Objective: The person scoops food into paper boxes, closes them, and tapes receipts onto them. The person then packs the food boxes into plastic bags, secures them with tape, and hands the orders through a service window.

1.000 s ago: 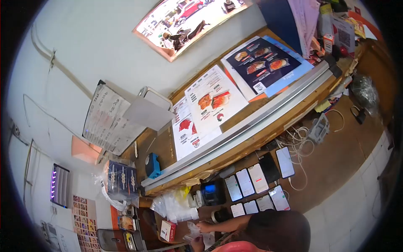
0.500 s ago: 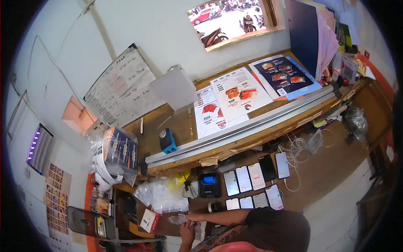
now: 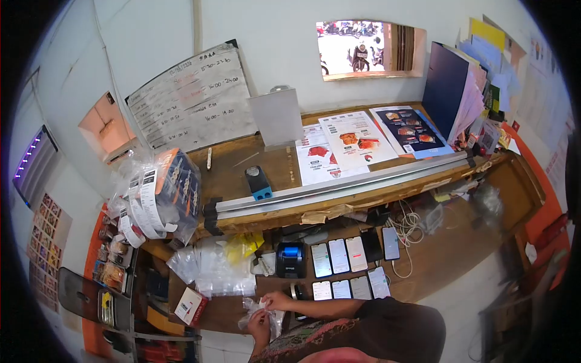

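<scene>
A crumpled clear plastic bag (image 3: 276,327) is between my hands at the front edge of the desk. My left hand (image 3: 259,322) is closed on the bag from below, fingertips pinched together. Just above it, my right hand (image 3: 276,300) pinches the top of the same bag, its fingers touching or nearly touching the left ones. Whether anything is inside the bag is hard to make out. Left of my hands lies a red and white box (image 3: 190,306). A dark round object (image 3: 296,292), partly hidden by my right forearm, is just beyond.
Several phones (image 3: 339,255) lie in two rows to the right, beside a black label printer (image 3: 291,260). A stack of clear plastic bags (image 3: 225,272) is at the left. White cables (image 3: 411,227) coil farther right. A raised wooden shelf (image 3: 333,212) runs behind, carrying menus (image 3: 357,142).
My view has turned and levelled, shifting the desk items leftward. My hands have drawn closer together on the plastic bag, which now stands more upright between them.
</scene>
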The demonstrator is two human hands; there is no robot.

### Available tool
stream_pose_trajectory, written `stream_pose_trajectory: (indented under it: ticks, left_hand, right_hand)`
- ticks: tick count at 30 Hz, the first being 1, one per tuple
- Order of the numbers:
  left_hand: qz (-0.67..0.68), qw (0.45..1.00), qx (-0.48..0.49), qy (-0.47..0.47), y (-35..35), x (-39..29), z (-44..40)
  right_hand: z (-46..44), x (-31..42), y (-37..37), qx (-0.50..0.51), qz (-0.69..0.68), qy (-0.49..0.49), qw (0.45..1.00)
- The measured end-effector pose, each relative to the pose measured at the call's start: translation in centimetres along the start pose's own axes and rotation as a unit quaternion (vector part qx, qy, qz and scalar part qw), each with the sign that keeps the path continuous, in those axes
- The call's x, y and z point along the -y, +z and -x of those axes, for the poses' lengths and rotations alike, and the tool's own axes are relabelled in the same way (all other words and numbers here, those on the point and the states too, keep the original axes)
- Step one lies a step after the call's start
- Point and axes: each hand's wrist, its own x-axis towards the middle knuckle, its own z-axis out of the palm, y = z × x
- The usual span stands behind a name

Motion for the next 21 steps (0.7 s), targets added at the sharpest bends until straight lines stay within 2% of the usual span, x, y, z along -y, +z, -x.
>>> stream_pose_trajectory:
  ticks: [2, 4, 5, 7, 10, 14, 21]
  left_hand:
    - [-0.011, 1.0, -0.009, 0.025, 0.4, 1.6, 0.2]
    - [-0.024, 0.998, -0.022, 0.053, 0.6, 1.6, -0.1]
    - [-0.049, 0.997, -0.02, 0.06, 0.7, 1.6, -0.1]
    - [-0.072, 0.995, -0.02, 0.066, 0.6, 0.2, -0.3]
    - [-0.108, 0.992, -0.016, 0.065, 0.6, -1.0, -0.3]
    - [-0.096, 0.994, -0.028, 0.051, 1.2, 0.7, -0.1]
    - [-0.063, 0.997, -0.018, 0.032, 1.1, -0.5, 0.2]
  right_hand:
    - [0.0, -0.3, 0.0, 0.007, 0.002, 0.0, 1.0]
    - [-0.1, -0.3, -0.3, 0.016, -0.1, 0.036, 0.994]
    - [-0.2, -0.4, -0.3, 0.018, -0.097, 0.037, 0.994]
    - [-0.1, -0.3, -0.3, 0.017, -0.163, 0.106, 0.981]
    - [-0.1, -0.5, -0.3, 0.019, -0.212, 0.148, 0.966]
    - [-0.3, -1.2, -0.2, 0.027, -0.2, 0.133, 0.97]
    - [-0.2, -1.1, -0.1, 0.056, -0.146, 0.103, 0.982]
